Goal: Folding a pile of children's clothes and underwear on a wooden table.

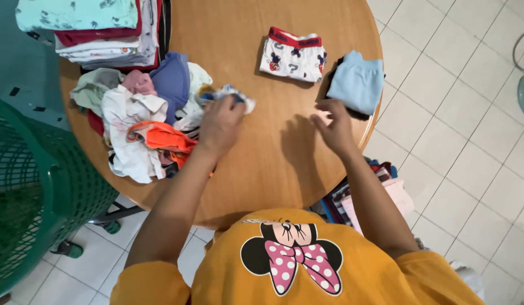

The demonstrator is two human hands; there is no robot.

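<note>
Wooden round table [273,164], our left hand [219,124] pinching a small patterned garment [228,95], our right hand [332,127] spread beside a folded blue cloth [356,82].

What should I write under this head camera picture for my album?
Left hand grips a small patterned garment by a heap of unfolded clothes, right hand open beside a folded blue cloth.
</note>
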